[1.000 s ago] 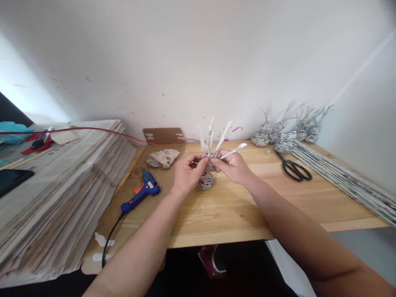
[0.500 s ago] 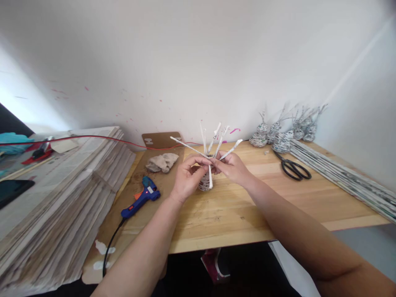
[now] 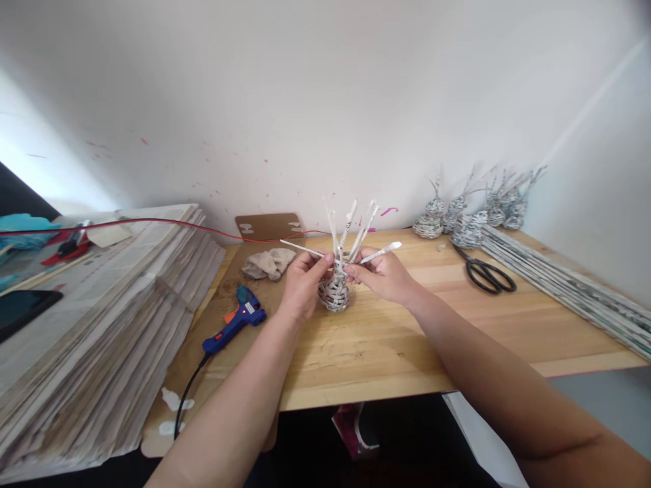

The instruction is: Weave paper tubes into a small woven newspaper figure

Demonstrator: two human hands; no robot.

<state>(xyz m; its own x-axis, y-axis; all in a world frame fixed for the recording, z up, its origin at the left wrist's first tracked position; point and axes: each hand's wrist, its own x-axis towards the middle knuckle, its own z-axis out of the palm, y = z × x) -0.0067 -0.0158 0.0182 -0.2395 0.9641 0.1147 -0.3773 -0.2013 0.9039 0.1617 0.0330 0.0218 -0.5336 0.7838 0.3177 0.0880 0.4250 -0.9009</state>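
Observation:
A small woven paper piece (image 3: 334, 295) with a rounded body stands on the wooden table, several white paper strips (image 3: 348, 227) fanning up from its neck. At the neck's left side, my left hand (image 3: 305, 281) is closed, thumb against fingers, on a thin paper strip that sticks out to the left. My right hand (image 3: 380, 272) pinches at the right side of the neck, with another paper strip pointing right above the thumb. The fingertips of both hands partly hide the neck.
On the left lie a blue glue gun (image 3: 234, 328), a crumpled cloth (image 3: 268, 263) and a tall newspaper stack (image 3: 116, 325). Black scissors (image 3: 489, 276), long paper rods (image 3: 564, 288) and several woven pieces (image 3: 430, 221) are on the right. The table's front edge (image 3: 366, 401) is near my forearms.
My hands have moved slightly apart, uncovering more of the woven body. The strip that hung down in front no longer hangs there; the left strip lies flatter.

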